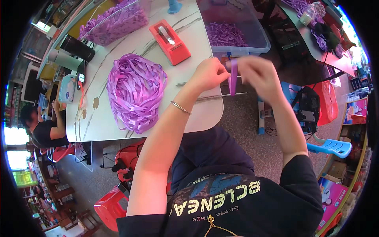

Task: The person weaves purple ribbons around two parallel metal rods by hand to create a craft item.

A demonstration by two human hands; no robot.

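A short purple ribbon (233, 81) hangs in a narrow loop just off the table's right edge. My left hand (210, 75) pinches at its left side, fingers closed. Close by on the other side is my right hand (258, 75), smeared by motion, so its grip is unclear. Just under the ribbon, a thin metal rod (237, 94) sticks out past the table edge. To the left of my left forearm lies a big heap of purple ribbon (136, 93). Farther back on the table stands a red tape dispenser (170, 42).
The white marbled table (193, 118) also bears a clear bin of purple ribbons (114, 21), a black cylinder (77, 47) and a tissue pack (68, 89). Beyond its right edge sits a clear plastic tub (252, 49) with purple pieces. Another person (49, 128) sits at the far left.
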